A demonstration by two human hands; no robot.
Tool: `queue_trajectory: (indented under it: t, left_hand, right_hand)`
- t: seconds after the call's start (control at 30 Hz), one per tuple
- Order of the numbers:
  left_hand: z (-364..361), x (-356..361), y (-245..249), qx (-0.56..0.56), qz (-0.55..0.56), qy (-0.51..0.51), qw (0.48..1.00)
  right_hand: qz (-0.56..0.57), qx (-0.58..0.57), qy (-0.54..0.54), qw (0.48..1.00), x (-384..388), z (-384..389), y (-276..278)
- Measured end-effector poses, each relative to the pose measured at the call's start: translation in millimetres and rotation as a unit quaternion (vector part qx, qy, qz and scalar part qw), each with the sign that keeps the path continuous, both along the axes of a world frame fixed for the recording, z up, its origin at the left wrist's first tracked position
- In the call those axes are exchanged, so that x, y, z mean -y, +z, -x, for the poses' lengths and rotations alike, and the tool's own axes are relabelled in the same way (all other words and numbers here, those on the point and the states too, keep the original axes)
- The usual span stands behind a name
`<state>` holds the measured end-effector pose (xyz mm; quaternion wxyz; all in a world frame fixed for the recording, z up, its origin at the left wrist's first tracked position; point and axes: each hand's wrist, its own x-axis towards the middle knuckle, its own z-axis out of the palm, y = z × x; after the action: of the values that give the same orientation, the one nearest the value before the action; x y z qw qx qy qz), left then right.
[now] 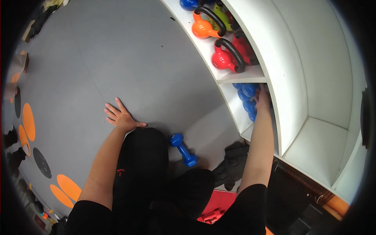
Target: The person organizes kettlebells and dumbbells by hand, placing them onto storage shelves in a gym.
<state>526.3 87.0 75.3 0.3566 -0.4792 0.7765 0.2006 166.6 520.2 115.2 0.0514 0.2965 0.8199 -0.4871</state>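
Note:
My left hand (124,120) is open, its fingers spread over the grey floor beside my bent left knee. My right hand (263,98) reaches into the lower compartment of the white shelf. It is among several stacked blue dumbbells (248,90), and its fingers appear bent around one of them, partly hidden. Another blue dumbbell (183,149) lies on the floor between my knees and the shelf.
Red (225,58) and orange (203,28) kettlebells with black handles, plus others, stand in the upper compartment. The white shelf wall (270,66) rises close beside my right arm. Orange ovals (69,187) mark the floor at left. A red dumbbell (211,216) lies on a red surface below.

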Motion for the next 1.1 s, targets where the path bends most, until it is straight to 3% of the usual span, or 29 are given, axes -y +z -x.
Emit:
queue_trajectory:
  t: [0.07, 0.17, 0.27, 0.33, 0.4, 0.47, 0.53, 0.6, 0.67, 0.73, 0.87, 1.03, 1.1]
  left_hand:
    - [0, 1, -1, 0.008, -0.002, 0.006, 1.000]
    - [1, 3, -2, 0.015, -0.007, -0.002, 1.000]
    - [3, 4, 1, 0.021, -0.006, -0.006, 1.000]
    - [1, 4, 1, 0.015, -0.007, -0.008, 1.000]
    - [3, 5, -2, 0.013, -0.002, -0.009, 1.000]
    - [-4, 1, -3, 0.013, -0.003, -0.016, 1.000]
    - [-4, 1, -3, -0.008, -0.001, -0.009, 1.000]
    - [-1, 1, 2, -0.002, -0.002, -0.016, 1.000]
    - [-3, -1, 5, 0.005, -0.004, -0.019, 1.000]
    - [-6, -1, 2, -0.005, -0.004, -0.011, 1.000]
    - [-8, -2, 1, -0.003, -0.001, -0.008, 1.000]
    - [-7, -1, -1, 0.002, -0.001, -0.002, 1.000]
    - [-7, -3, 1, 0.002, 0.001, -0.005, 1.000]
  right_hand:
    - [0.050, 0.003, -0.015, 0.999, -17, 30, -40]
    - [0.101, 0.025, -0.031, 0.994, -13, 40, -56]
    - [0.129, 0.040, -0.045, 0.990, -8, 24, -44]
    - [0.127, 0.052, 0.010, 0.991, -14, -2, -38]
    - [0.112, 0.022, 0.021, 0.993, 18, -59, 4]
    - [0.094, -0.032, 0.086, 0.991, 21, -116, 29]
    - [0.025, -0.003, 0.136, 0.990, 28, -171, 47]
    - [-0.001, 0.096, 0.195, 0.976, 27, -221, 51]
    - [-0.106, 0.088, 0.306, 0.942, 15, -266, 25]
    - [-0.138, 0.093, 0.356, 0.920, 23, -302, 8]
    - [-0.177, 0.084, 0.392, 0.899, 42, -348, -28]
    - [-0.243, 0.116, 0.411, 0.871, 53, -353, -34]
    - [-0.288, 0.053, 0.377, 0.878, 67, -357, -33]
